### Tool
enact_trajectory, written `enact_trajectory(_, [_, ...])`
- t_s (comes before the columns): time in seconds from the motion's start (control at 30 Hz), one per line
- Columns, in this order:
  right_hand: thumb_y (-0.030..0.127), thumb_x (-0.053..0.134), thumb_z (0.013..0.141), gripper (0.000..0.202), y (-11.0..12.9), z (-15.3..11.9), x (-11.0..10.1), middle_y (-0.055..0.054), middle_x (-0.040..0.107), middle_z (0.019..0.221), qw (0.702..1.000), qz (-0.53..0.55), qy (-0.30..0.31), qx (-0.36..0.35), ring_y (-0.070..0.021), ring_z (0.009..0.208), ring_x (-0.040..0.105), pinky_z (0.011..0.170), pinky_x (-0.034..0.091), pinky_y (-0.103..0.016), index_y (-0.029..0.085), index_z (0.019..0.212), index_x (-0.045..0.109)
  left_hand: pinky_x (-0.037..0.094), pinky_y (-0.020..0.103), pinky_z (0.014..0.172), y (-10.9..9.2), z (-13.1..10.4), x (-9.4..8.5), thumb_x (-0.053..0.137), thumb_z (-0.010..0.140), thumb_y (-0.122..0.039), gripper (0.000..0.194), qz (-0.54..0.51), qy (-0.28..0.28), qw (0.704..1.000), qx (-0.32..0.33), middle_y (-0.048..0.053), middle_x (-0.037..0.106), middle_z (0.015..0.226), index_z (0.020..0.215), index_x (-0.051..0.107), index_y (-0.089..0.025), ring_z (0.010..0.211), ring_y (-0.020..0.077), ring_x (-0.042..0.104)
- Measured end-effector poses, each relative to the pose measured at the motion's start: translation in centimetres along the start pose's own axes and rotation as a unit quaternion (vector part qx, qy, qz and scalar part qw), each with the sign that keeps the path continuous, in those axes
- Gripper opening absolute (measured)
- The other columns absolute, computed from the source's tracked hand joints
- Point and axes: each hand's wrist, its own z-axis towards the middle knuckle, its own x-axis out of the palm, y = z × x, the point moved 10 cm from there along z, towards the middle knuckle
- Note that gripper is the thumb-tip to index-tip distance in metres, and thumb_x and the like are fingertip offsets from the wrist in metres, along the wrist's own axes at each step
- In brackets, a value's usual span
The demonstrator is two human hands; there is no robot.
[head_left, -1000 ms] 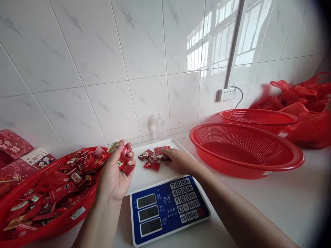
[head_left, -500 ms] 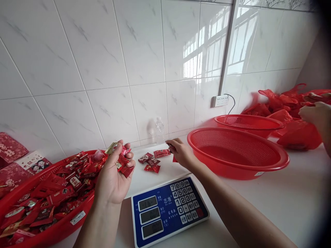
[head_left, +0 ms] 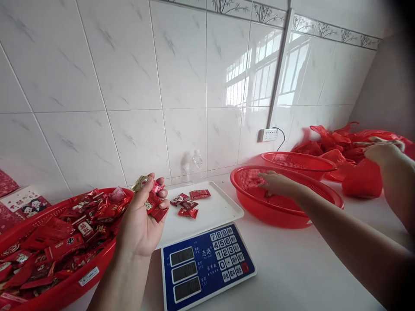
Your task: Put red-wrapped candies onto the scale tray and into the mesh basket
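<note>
open: right end of tray [head_left: 223, 211], counter [head_left: 285, 263] right of scale [head_left: 209, 268] | blocking: packets [head_left: 188, 204] mid-tray, red basket [head_left: 259, 216] beside tray

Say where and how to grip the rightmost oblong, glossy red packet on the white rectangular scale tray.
Pinch the red packet by its right end, probably best from the right: it lies flat, long side across the tray, with other red wrapped packets near its left end.

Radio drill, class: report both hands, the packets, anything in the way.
Left hand gripping wrapped packets. Right hand at nearer right-side basket, grip unclear. More packets on scale tray. Co-worker's hand far right, not obstructing.
</note>
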Motion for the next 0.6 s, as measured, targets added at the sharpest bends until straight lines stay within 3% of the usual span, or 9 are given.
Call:
enact_trajectory(0.1, [0.031,0.052,0.082,0.043,3.4,0.0,1.0,-0.018,0.056,0.122,0.998,0.026,0.040,-0.048,-0.0332,0.116,0.049,0.090,0.042,-0.045,0.015,0.122,0.056,0.039,0.013,0.038,-0.3,-0.1,0.0,0.060,0.077,-0.012,0.008,-0.004,-0.002,1.000,0.001,0.002,0.058,0.084,0.084,0.062,-0.016,0.055,0.0057,0.051])
enact_trajectory(0.23, [0.041,0.041,0.089,0.051,11.9,-0.5,2.6,-0.014,0.045,0.137,0.983,0.081,0.088,-0.140,-0.0251,0.128,0.037,0.103,0.031,-0.038,0.015,0.133,0.046,0.039,0.012,0.038,-0.5,-0.1,0.1,0.058,0.079,-0.012,0.009,-0.016,0.002,1.000,-0.001,0.003,0.058,0.083,0.085,0.062,-0.016,0.055,0.0059,0.051])
enact_trajectory(0.37, [0.059,0.036,0.087,0.062,19.8,-1.4,5.1,-0.011,0.047,0.137,0.958,0.129,0.173,-0.189,-0.0250,0.130,0.036,0.102,0.033,-0.039,0.021,0.135,0.044,0.040,0.012,0.039,-0.8,-0.3,0.3,0.056,0.081,-0.012,0.009,-0.023,0.012,1.000,-0.001,0.003,0.057,0.083,0.086,0.062,-0.016,0.055,0.0055,0.051])
enact_trajectory(0.47, [0.069,0.033,0.081,0.075,23.1,-1.8,6.5,-0.012,0.045,0.138,0.949,0.146,0.212,-0.184,-0.0316,0.132,0.031,0.100,0.032,-0.048,0.023,0.140,0.036,0.040,0.012,0.039,-1.1,-0.6,0.5,0.054,0.082,-0.012,0.010,-0.022,0.014,1.000,0.002,0.003,0.057,0.083,0.086,0.062,-0.016,0.055,0.0056,0.051])
enact_trajectory(0.6, [0.074,0.041,0.073,0.090,24.6,-1.9,7.8,-0.019,0.037,0.142,0.942,0.146,0.243,-0.180,-0.0415,0.131,0.027,0.097,0.030,-0.057,0.019,0.143,0.030,0.039,0.012,0.038,-1.3,-1.0,0.8,0.053,0.083,-0.012,0.010,-0.020,0.020,1.000,0.004,0.003,0.057,0.082,0.087,0.061,-0.016,0.055,0.0058,0.050])
